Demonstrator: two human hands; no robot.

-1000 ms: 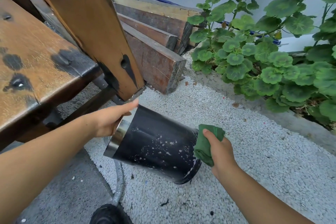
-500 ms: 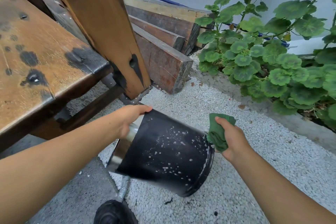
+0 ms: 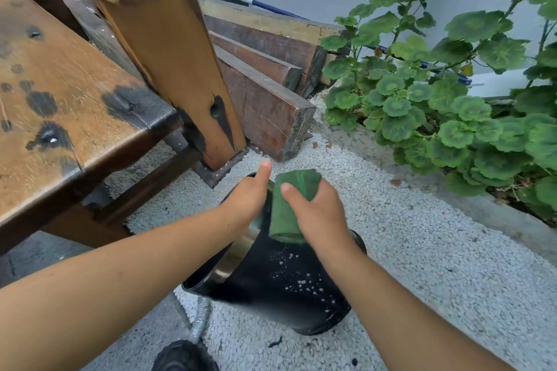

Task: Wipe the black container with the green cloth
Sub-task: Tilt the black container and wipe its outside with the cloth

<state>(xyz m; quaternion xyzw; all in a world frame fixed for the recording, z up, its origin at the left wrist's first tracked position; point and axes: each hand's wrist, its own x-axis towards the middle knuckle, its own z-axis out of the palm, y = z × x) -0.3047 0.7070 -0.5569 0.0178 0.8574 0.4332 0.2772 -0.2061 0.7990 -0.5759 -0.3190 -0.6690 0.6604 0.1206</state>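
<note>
Right hand (image 3: 319, 214) presses green cloth (image 3: 291, 205) on black container (image 3: 286, 289)

Left hand (image 3: 245, 200) gripping, thumb raised; right hand (image 3: 316, 209) apparently clenched, forearms converging.

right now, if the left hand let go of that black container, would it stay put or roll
The black container is round-sided and lies tilted on loose white gravel, so it would probably rock or roll a little. It looks rigid, and the left hand steadies it alone, so it is likely fairly light. The green cloth pressing down may also nudge it.
</note>
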